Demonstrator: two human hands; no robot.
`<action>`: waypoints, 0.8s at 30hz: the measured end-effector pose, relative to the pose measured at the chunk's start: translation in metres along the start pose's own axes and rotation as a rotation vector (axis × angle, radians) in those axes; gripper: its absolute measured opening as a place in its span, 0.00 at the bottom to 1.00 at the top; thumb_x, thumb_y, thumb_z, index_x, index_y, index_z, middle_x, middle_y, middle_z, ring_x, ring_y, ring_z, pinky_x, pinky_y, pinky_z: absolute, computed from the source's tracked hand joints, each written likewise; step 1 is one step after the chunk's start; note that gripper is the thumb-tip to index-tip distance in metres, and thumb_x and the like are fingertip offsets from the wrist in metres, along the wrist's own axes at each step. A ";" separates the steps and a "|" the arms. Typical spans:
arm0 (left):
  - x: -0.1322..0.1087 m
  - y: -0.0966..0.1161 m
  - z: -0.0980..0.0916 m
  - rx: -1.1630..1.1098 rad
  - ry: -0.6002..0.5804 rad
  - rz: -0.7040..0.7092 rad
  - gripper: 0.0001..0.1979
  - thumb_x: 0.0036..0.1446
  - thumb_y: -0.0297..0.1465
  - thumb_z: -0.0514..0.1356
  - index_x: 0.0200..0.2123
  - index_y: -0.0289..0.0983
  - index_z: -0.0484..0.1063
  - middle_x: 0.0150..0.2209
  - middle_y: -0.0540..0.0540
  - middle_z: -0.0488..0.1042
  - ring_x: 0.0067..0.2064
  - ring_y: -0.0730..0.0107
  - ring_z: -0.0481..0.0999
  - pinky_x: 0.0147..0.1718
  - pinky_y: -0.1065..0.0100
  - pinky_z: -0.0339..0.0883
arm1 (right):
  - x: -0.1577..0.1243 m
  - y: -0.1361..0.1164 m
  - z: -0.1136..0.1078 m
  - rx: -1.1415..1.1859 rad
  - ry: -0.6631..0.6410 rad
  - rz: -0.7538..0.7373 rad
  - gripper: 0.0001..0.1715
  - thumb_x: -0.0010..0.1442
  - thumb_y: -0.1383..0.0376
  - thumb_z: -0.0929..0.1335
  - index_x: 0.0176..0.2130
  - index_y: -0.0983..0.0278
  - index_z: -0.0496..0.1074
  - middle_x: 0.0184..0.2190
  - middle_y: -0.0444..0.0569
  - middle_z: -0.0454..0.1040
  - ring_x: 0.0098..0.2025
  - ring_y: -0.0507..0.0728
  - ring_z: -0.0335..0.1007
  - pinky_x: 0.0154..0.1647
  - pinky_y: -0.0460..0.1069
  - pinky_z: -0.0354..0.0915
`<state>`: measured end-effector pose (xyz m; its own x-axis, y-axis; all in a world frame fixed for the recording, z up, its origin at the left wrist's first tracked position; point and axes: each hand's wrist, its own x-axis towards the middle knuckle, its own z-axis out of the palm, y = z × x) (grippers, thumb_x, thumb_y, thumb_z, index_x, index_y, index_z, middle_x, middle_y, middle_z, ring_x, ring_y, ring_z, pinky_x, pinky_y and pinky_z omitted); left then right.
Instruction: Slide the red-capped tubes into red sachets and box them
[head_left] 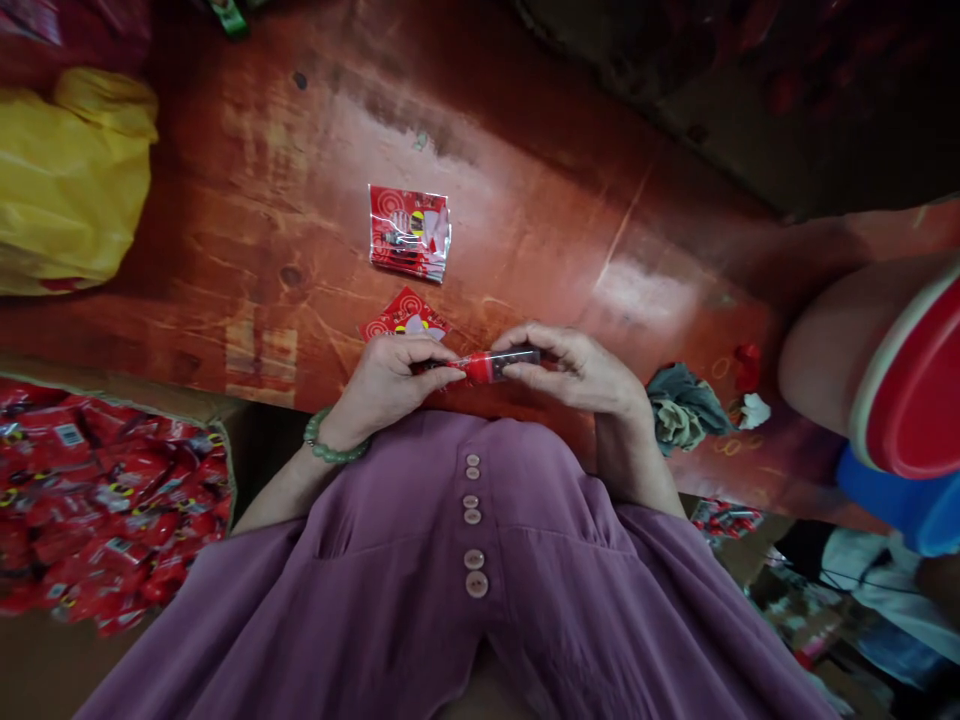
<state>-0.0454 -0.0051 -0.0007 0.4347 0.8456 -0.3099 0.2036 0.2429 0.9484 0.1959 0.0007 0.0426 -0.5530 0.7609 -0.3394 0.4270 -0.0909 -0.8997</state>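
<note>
Between my two hands, low over the near edge of the reddish table, lies a small red and clear glossy packet [480, 367]. My left hand [397, 375], with a green bead bracelet at its wrist, pinches the packet's left end between thumb and fingers. The right end, which looks dark and see-through, is held by my right hand [566, 368] in a similar pinch. Just behind my left hand a red printed card [407, 312] lies partly hidden. Farther back sits a stack of red printed packets [409, 232] in shiny film.
A yellow bag [71, 190] is at the upper left. Below it, a cardboard box [231, 465] holds many red packets. Grey-green cloth flowers [684, 408] lie right of my right forearm, near a large pale tub with a red top [919, 380] and a blue container [911, 500].
</note>
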 end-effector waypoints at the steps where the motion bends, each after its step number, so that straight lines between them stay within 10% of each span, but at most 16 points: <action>1: -0.001 -0.001 0.001 -0.012 -0.031 -0.028 0.06 0.52 0.34 0.68 0.31 0.38 0.83 0.29 0.48 0.82 0.29 0.72 0.75 0.31 0.71 0.67 | 0.001 0.001 -0.001 -0.003 -0.025 -0.014 0.11 0.64 0.65 0.67 0.46 0.66 0.74 0.36 0.46 0.77 0.33 0.50 0.69 0.32 0.44 0.63; 8: -0.005 -0.005 0.006 -0.105 -0.240 -0.167 0.13 0.57 0.39 0.62 0.33 0.36 0.82 0.25 0.50 0.77 0.25 0.76 0.69 0.26 0.73 0.61 | 0.007 0.010 0.001 -0.069 -0.202 -0.156 0.16 0.66 0.67 0.65 0.53 0.67 0.73 0.40 0.51 0.77 0.40 0.53 0.72 0.41 0.49 0.67; 24: 0.006 0.002 0.007 -0.182 -0.246 -0.227 0.14 0.54 0.42 0.66 0.33 0.36 0.82 0.27 0.50 0.78 0.28 0.75 0.70 0.30 0.72 0.65 | 0.012 0.010 0.001 -0.019 -0.261 -0.173 0.19 0.68 0.65 0.65 0.57 0.64 0.70 0.47 0.53 0.76 0.46 0.55 0.73 0.49 0.51 0.68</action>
<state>-0.0364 -0.0025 -0.0016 0.5987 0.6266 -0.4990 0.1690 0.5101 0.8433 0.1928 0.0082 0.0296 -0.7824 0.5735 -0.2429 0.3224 0.0392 -0.9458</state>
